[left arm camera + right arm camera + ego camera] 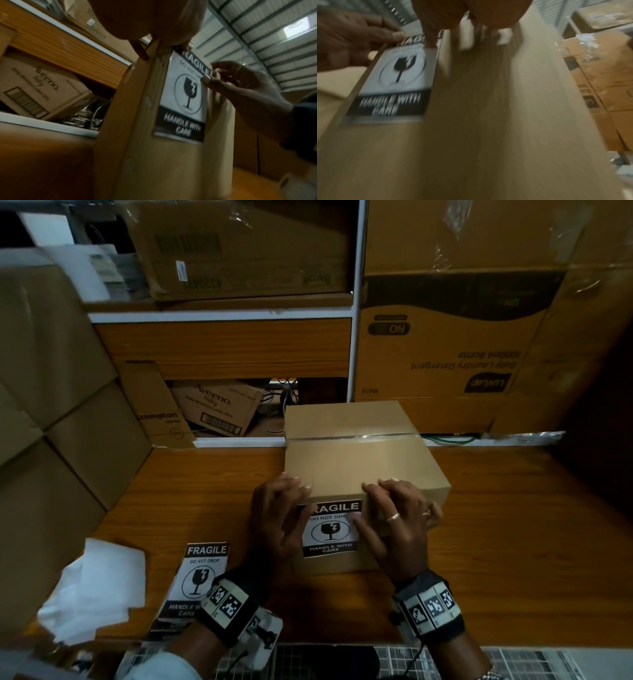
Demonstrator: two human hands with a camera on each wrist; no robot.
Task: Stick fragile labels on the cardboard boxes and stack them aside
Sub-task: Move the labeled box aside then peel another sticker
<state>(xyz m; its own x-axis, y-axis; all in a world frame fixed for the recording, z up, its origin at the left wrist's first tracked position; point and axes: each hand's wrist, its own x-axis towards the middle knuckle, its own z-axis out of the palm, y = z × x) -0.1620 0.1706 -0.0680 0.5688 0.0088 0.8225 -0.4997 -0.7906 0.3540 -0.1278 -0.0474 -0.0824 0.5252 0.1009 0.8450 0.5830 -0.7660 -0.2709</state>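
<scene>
A plain taped cardboard box (363,460) sits on the wooden table (513,525) in front of me. A black-and-white FRAGILE label (330,530) lies on its near face. My left hand (282,510) rests at the label's left side, its fingers laid over the box's top edge. My right hand (392,508) is on the label's right side, thumb pressing the upper right corner and fingers on the top edge. The left wrist view shows the label (185,94) flat on the box, with the right thumb (208,79) on it. The right wrist view is blurred and shows the label (397,81).
A stack of spare FRAGILE labels (202,573) lies on the table at lower left, beside crumpled white backing paper (96,587). Plain boxes (51,405) are stacked at the left. Printed cartons (445,337) and a shelf unit stand behind the table.
</scene>
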